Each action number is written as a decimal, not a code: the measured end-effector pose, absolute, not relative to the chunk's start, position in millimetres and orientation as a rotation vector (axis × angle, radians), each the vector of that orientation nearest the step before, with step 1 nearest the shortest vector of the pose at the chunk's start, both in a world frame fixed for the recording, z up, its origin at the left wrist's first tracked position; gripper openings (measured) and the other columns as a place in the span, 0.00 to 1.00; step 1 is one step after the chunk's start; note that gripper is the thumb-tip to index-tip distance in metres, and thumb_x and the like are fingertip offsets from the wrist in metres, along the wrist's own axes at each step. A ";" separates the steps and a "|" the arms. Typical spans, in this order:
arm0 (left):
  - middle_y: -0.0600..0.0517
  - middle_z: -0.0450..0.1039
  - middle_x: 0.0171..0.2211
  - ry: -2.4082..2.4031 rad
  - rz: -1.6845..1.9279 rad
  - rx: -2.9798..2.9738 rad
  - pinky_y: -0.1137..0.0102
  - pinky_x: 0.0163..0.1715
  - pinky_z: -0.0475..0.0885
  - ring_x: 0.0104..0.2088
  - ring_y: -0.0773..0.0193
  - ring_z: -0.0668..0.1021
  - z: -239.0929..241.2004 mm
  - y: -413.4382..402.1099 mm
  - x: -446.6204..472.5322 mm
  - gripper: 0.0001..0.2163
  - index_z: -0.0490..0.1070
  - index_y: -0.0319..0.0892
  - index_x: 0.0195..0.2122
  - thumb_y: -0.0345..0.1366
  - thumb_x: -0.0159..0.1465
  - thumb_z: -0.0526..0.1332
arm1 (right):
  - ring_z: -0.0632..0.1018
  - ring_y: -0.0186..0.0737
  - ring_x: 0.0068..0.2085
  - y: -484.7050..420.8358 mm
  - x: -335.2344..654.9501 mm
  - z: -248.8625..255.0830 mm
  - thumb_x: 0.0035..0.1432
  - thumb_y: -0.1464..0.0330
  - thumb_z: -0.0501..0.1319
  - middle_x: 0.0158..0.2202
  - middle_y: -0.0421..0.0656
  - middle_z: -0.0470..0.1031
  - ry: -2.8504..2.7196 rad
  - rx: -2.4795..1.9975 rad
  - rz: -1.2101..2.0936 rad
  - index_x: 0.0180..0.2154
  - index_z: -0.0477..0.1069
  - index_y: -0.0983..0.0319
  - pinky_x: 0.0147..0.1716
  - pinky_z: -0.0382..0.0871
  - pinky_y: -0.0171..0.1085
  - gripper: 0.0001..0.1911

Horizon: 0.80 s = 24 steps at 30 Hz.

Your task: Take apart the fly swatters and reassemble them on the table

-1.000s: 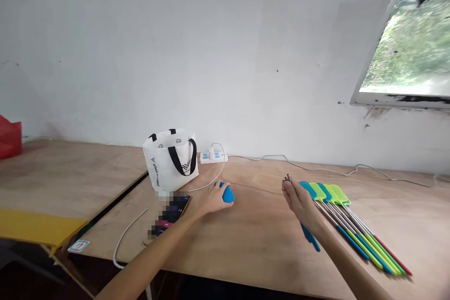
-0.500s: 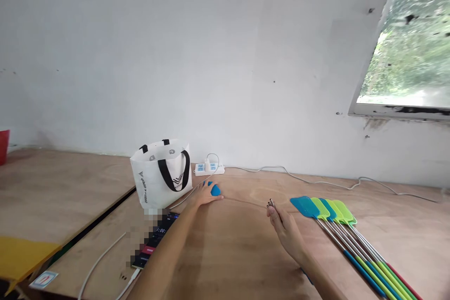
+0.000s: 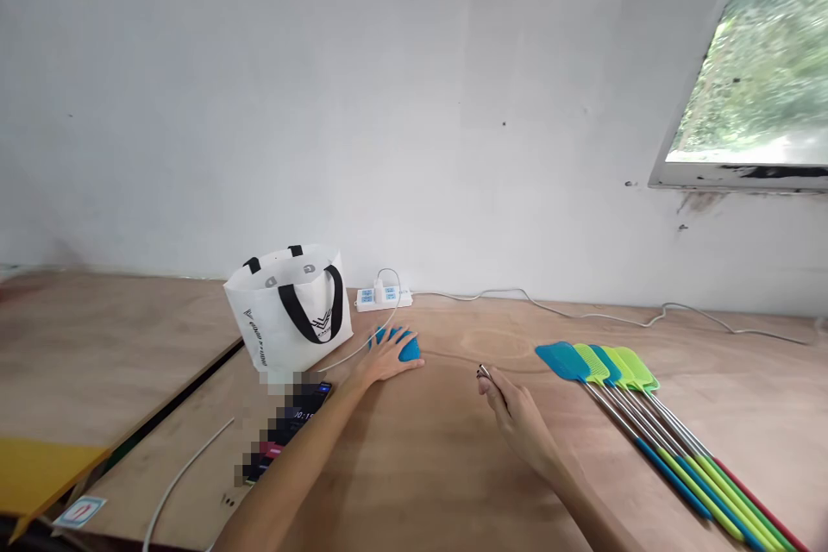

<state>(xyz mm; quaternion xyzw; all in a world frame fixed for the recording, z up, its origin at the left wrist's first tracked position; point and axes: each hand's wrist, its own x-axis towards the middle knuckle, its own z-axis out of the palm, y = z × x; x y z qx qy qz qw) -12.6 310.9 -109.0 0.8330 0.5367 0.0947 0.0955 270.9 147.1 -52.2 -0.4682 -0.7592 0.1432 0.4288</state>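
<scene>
My left hand (image 3: pixel 388 356) lies with spread fingers over a blue fly swatter head (image 3: pixel 410 348) on the table, close to the white bag. Blue plastic shows between and beyond the fingers; the rest is covered. My right hand (image 3: pixel 517 418) is closed around a fly swatter handle (image 3: pixel 485 372), whose bare metal tip sticks out above the thumb. Most of that handle is hidden by the fist and forearm. To the right of this hand, several blue and green fly swatters (image 3: pixel 561 360) lie side by side, with metal shafts and coloured grips.
A white bag (image 3: pixel 272 328) with black handles stands at left, beside a power strip (image 3: pixel 366 299) along the wall. A phone (image 3: pixel 301 414) lies left of my left forearm. Cables cross the wooden table (image 3: pixel 414 466). A yellow sheet (image 3: pixel 45 474) is at far left.
The camera view has shifted slightly. My left hand has moved a little right, and more of the blue swatter head shows under it. My right hand has come slightly left with the handle.
</scene>
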 end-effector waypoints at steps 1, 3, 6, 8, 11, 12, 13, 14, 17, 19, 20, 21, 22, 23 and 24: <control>0.50 0.47 0.74 1.616 0.295 2.460 0.33 0.66 0.35 0.73 0.37 0.47 -109.4 307.1 -14.7 0.41 0.53 0.57 0.71 0.70 0.61 0.50 | 0.68 0.36 0.22 146.4 270.4 -52.7 0.73 0.52 0.44 0.23 0.36 0.66 -1.905 -1.175 0.358 0.33 0.62 0.56 0.25 0.56 0.34 0.21; 0.49 0.45 0.74 1.648 0.317 2.439 0.36 0.68 0.37 0.73 0.38 0.47 -110.3 299.7 -20.4 0.40 0.52 0.56 0.71 0.70 0.62 0.49 | 0.69 0.37 0.23 145.6 269.6 -55.3 0.73 0.52 0.44 0.23 0.36 0.67 -1.931 -1.197 0.360 0.33 0.62 0.56 0.25 0.56 0.34 0.21; 0.49 0.44 0.75 1.616 0.358 2.462 0.42 0.70 0.40 0.74 0.42 0.46 -111.6 286.5 -27.2 0.39 0.51 0.54 0.72 0.67 0.64 0.49 | 0.71 0.38 0.24 146.8 269.2 -62.1 0.73 0.53 0.43 0.23 0.36 0.69 -1.989 -1.250 0.329 0.34 0.62 0.56 0.25 0.56 0.34 0.20; 0.48 0.47 0.74 1.580 0.419 2.470 0.48 0.71 0.44 0.73 0.46 0.49 -109.4 273.8 -29.2 0.36 0.53 0.51 0.71 0.63 0.67 0.49 | 0.73 0.39 0.25 150.4 269.6 -66.5 0.74 0.55 0.41 0.24 0.37 0.71 -2.034 -1.318 0.283 0.35 0.63 0.56 0.26 0.55 0.34 0.20; 0.46 0.56 0.71 1.565 0.607 2.425 0.56 0.69 0.56 0.70 0.51 0.60 -97.1 248.3 -32.0 0.29 0.59 0.46 0.68 0.55 0.70 0.51 | 0.78 0.42 0.28 160.5 271.7 -71.1 0.75 0.58 0.40 0.28 0.40 0.77 -2.126 -1.493 0.186 0.41 0.67 0.57 0.26 0.54 0.35 0.20; 0.47 0.60 0.69 1.557 0.686 2.414 0.58 0.67 0.60 0.68 0.52 0.64 -91.0 239.0 -34.4 0.26 0.62 0.46 0.66 0.53 0.70 0.52 | 0.79 0.42 0.30 164.9 273.0 -72.6 0.76 0.60 0.40 0.31 0.41 0.79 -2.174 -1.568 0.130 0.45 0.67 0.57 0.26 0.53 0.35 0.19; 0.48 0.64 0.66 1.547 0.766 2.411 0.60 0.65 0.63 0.66 0.54 0.67 -84.7 230.2 -38.4 0.23 0.65 0.47 0.63 0.51 0.71 0.52 | 0.81 0.43 0.33 169.6 274.7 -74.3 0.76 0.61 0.40 0.35 0.42 0.81 -2.224 -1.643 0.061 0.49 0.67 0.56 0.26 0.53 0.35 0.18; 0.48 0.67 0.63 1.535 0.843 2.420 0.61 0.63 0.66 0.63 0.55 0.70 -79.0 222.0 -44.0 0.20 0.67 0.47 0.59 0.49 0.71 0.52 | 0.81 0.44 0.35 174.2 276.6 -76.4 0.76 0.62 0.42 0.38 0.43 0.82 -2.270 -1.712 -0.008 0.52 0.66 0.56 0.27 0.53 0.35 0.17; 0.49 0.73 0.55 1.593 0.999 2.469 0.60 0.58 0.70 0.57 0.55 0.75 -71.1 205.5 -70.8 0.14 0.70 0.47 0.53 0.44 0.71 0.52 | 0.82 0.47 0.38 186.5 283.9 -85.3 0.75 0.63 0.46 0.40 0.46 0.82 -2.340 -1.847 -0.137 0.52 0.68 0.57 0.27 0.53 0.36 0.15; 0.48 0.74 0.52 1.740 0.998 2.459 0.58 0.54 0.71 0.53 0.53 0.76 -75.4 201.7 -92.6 0.14 0.70 0.46 0.52 0.43 0.69 0.54 | 0.82 0.48 0.39 192.4 289.0 -92.4 0.74 0.65 0.48 0.40 0.46 0.82 -2.338 -1.871 -0.159 0.49 0.70 0.58 0.28 0.55 0.36 0.13; 0.47 0.74 0.51 1.817 0.960 2.442 0.57 0.53 0.71 0.52 0.52 0.76 -79.3 201.8 -102.3 0.14 0.70 0.45 0.52 0.44 0.68 0.56 | 0.81 0.48 0.40 194.8 291.2 -95.9 0.74 0.67 0.48 0.41 0.47 0.82 -2.337 -1.877 -0.176 0.48 0.70 0.59 0.30 0.57 0.36 0.13; 0.46 0.75 0.50 1.878 0.908 2.423 0.56 0.52 0.70 0.52 0.51 0.76 -83.3 202.8 -110.0 0.15 0.70 0.45 0.51 0.45 0.68 0.56 | 0.81 0.47 0.43 197.0 293.0 -99.2 0.73 0.69 0.48 0.43 0.47 0.81 -2.333 -1.881 -0.196 0.49 0.70 0.59 0.31 0.58 0.36 0.13; 0.46 0.75 0.48 1.911 0.851 2.411 0.56 0.52 0.70 0.51 0.50 0.76 -86.7 204.6 -114.9 0.15 0.70 0.44 0.50 0.46 0.67 0.56 | 0.80 0.47 0.45 199.1 294.3 -102.1 0.72 0.72 0.49 0.45 0.48 0.80 -2.327 -1.886 -0.218 0.49 0.71 0.59 0.33 0.59 0.36 0.13; 0.46 0.75 0.47 1.917 0.804 2.409 0.56 0.52 0.69 0.51 0.50 0.76 -88.7 207.3 -116.6 0.15 0.71 0.44 0.48 0.47 0.68 0.56 | 0.79 0.47 0.47 201.2 295.1 -104.8 0.71 0.74 0.49 0.47 0.48 0.79 -2.318 -1.892 -0.241 0.49 0.71 0.60 0.36 0.60 0.36 0.14; 0.46 0.75 0.47 1.900 0.771 2.415 0.56 0.52 0.69 0.51 0.50 0.76 -89.1 210.7 -114.8 0.15 0.71 0.44 0.47 0.48 0.69 0.55 | 0.78 0.47 0.49 203.4 295.4 -107.1 0.69 0.76 0.49 0.48 0.49 0.78 -2.308 -1.898 -0.266 0.48 0.71 0.61 0.38 0.61 0.37 0.15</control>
